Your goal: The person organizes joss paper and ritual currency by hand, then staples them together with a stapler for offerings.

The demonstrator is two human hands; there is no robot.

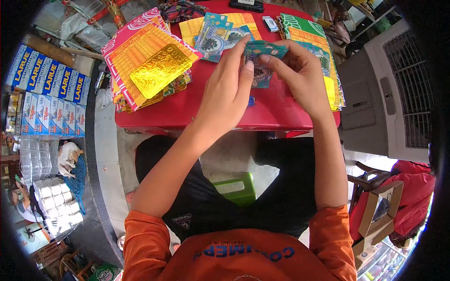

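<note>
Over the red table (206, 89), my left hand (230, 82) and my right hand (295, 70) both grip a small stack of teal printed notes (263, 77), its top edges slightly fanned. Just behind the hands, more teal notes (211, 42) lie on yellow-orange paper (192, 27). To the left rests a pile of pink and orange sheets (140, 42) with a shiny gold sheet (161, 70) on top. A second pile, with green and orange paper (300, 28) and teal notes, lies at the right.
A black object (247, 4) and a small white packet (270, 23) are at the table's back. A grey appliance (375, 93) stands right of the table. Stacked drink cartons (47, 75) are at the left; a green stool (241, 189) is below.
</note>
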